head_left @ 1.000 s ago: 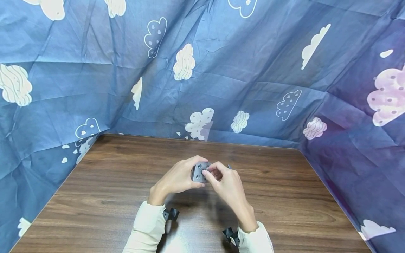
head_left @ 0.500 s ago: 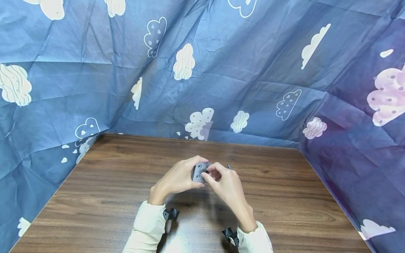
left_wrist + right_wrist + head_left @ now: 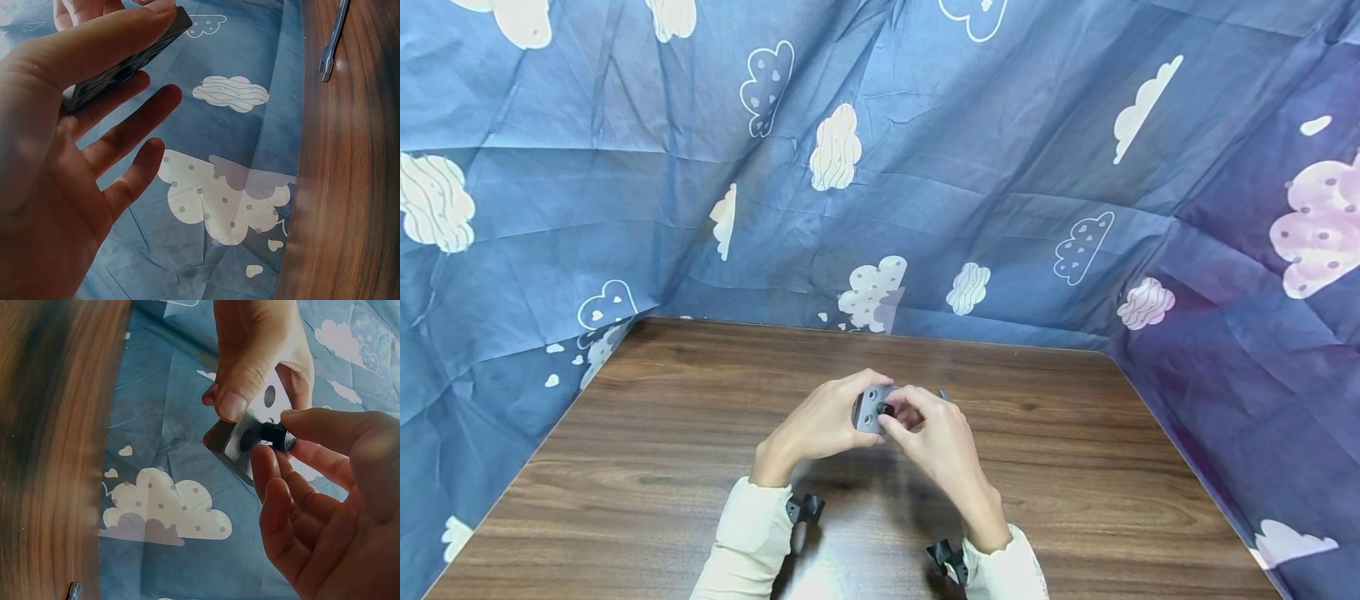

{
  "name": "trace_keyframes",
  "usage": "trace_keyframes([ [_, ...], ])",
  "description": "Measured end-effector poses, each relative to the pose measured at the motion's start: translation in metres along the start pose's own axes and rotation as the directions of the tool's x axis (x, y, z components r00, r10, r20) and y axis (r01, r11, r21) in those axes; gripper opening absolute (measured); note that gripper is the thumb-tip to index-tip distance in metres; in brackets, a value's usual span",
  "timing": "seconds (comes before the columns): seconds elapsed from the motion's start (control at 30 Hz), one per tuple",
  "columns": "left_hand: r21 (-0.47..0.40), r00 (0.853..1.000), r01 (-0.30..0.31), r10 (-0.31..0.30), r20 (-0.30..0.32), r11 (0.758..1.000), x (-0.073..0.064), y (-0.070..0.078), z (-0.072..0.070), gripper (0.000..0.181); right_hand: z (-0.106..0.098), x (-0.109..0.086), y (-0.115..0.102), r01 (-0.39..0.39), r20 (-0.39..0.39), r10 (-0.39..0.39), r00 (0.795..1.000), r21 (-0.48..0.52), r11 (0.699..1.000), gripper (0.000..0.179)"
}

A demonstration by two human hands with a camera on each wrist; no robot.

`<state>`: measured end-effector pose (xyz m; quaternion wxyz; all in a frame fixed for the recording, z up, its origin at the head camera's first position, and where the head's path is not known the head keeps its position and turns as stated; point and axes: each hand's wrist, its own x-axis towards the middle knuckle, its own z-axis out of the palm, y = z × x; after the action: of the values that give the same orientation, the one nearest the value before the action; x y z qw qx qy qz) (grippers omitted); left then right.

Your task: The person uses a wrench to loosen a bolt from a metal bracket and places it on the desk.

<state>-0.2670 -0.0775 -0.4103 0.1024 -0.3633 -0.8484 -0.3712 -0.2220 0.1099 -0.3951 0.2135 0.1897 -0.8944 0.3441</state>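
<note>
Above the table my left hand [image 3: 820, 421] holds a grey metal block [image 3: 867, 406] with several round holes, gripping it between the thumb on one edge and fingers on the opposite edge. My right hand [image 3: 946, 442] pinches a black bolt [image 3: 279, 436] with thumb and fingertips. In the right wrist view, the bolt's round head stands out from the face of the block, its shank at one of the holes. The left wrist view shows the block edge-on under the left thumb [image 3: 119, 37], with the other fingers spread below it.
A metal open-end wrench [image 3: 333, 44] lies on the brown wooden table [image 3: 700, 383], mostly hidden behind the right hand in the head view. Blue cloth [image 3: 1037, 167] with cloud prints hangs along the back and sides of the table.
The right thumb and fingers have shifted slightly on the bolt, and its dark head now shows between them. My left hand and the block stay in place.
</note>
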Motion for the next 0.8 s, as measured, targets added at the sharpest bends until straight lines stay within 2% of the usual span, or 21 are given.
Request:
trace_keyframes([
  [0.53,0.014,1.0,0.011,-0.011,0.004,1.0,0.0001,-0.0003,-0.0005,0.066,-0.002,-0.0007,-0.0016,0.071,0.01,-0.071,0.997,-0.028,0.997,0.025],
  [0.67,0.019,1.0,0.022,-0.022,0.008,1.0,0.0,0.0001,-0.0006,0.065,-0.003,-0.0005,-0.0027,0.071,0.016,-0.07,0.997,-0.037,0.997,0.028],
  [0.8,0.021,1.0,0.019,-0.019,0.0,1.0,-0.0005,0.0004,-0.0005,0.061,-0.0037,-0.0001,-0.0039,0.04,0.028,-0.04,0.999,-0.003,0.999,0.035],
])
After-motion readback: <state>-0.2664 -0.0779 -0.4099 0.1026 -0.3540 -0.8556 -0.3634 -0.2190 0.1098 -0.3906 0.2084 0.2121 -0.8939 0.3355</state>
